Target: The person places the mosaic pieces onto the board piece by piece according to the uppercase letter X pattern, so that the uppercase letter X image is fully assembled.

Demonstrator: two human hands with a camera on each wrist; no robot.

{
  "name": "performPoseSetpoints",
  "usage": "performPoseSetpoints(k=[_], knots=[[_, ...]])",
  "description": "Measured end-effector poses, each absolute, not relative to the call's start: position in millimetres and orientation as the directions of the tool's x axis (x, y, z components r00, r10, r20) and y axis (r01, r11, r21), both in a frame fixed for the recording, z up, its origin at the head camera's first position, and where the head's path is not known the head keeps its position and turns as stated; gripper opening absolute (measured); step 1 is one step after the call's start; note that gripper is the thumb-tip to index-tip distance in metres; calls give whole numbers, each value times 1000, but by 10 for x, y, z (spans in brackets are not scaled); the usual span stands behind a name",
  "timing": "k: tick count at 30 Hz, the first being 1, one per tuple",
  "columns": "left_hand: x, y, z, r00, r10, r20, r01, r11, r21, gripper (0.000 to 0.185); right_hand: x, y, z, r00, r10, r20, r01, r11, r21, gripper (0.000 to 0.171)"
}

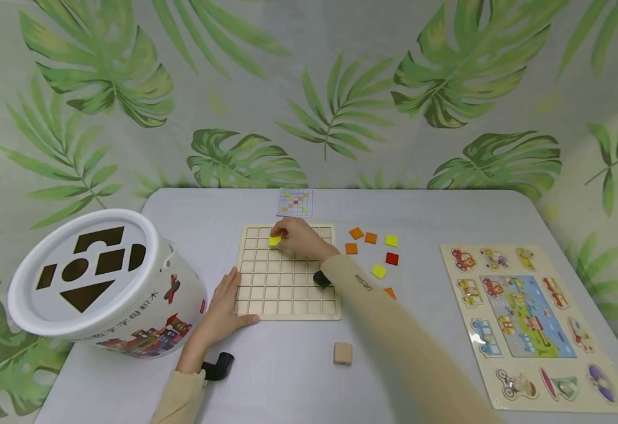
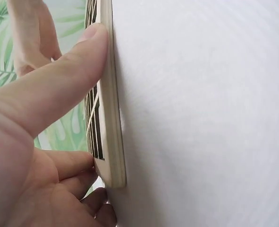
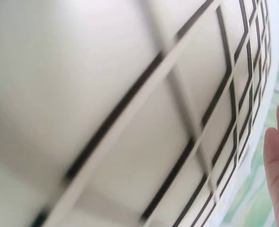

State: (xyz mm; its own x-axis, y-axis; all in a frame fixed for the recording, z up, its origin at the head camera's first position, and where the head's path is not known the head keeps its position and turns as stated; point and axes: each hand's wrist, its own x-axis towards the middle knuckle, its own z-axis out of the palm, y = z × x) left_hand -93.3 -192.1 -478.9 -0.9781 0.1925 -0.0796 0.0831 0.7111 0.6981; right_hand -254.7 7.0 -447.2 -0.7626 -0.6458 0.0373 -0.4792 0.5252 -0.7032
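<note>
Yellow square tile (image 1: 274, 240) is pinched in my right hand (image 1: 300, 237), sitting over the second row of the wooden grid board (image 1: 286, 290), third cell from the left edge as far as I can judge; can't tell if it's seated or just above the cell. My left hand (image 1: 225, 306) lies flat at the board's near-left corner, thumb along the near edge, fingers fairly straight, holding the board against the table (image 1: 420, 206) rather than gripping it; the left wrist view shows the thumb (image 2: 68, 71) pressed on the board rim. Right wrist view is blurred grid, not much use. Step in hand looks like placing this tile per the pattern card (image 1: 295, 202) lying just past the far edge of the board. Rest of the board looks unfilled. Loose tiles (image 1: 370, 238) in orange, yellow and red lie just right of the board. Next move calls for squaring the tile to the cell walls and then releasing it cleanly without shifting the board. Also around: wooden cube (image 1: 343, 353) near me, shape-sorter bucket (image 1: 102, 282) to the left, vehicle peg puzzle (image 1: 526, 324) to the right.
</note>
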Motion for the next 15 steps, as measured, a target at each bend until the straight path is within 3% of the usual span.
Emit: performPoseSetpoints(k=[15], knots=[[-942,-1944,-4810,-976,202,-79,90,710,698,103,-2534,-354,-4544,-817,-575,-36,-452,679,-578,23]])
